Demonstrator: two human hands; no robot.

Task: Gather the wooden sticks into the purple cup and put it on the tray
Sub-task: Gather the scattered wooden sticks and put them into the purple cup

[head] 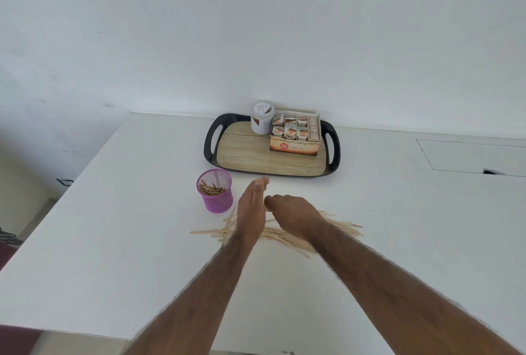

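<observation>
A purple mesh cup stands upright on the white table, with several wooden sticks inside it. Right of the cup, a loose pile of wooden sticks lies spread on the table. My left hand hovers edge-on over the pile's left part, fingers straight and together, holding nothing. My right hand is over the pile's middle with fingers curled down; whether it grips any sticks is hidden. Behind them sits the black-rimmed tray with a wood-pattern floor.
On the tray's back right stand a white jar and an open tea-bag box. The table's left edge runs diagonally at left, the front edge is near me. A flush panel is set in the table at right.
</observation>
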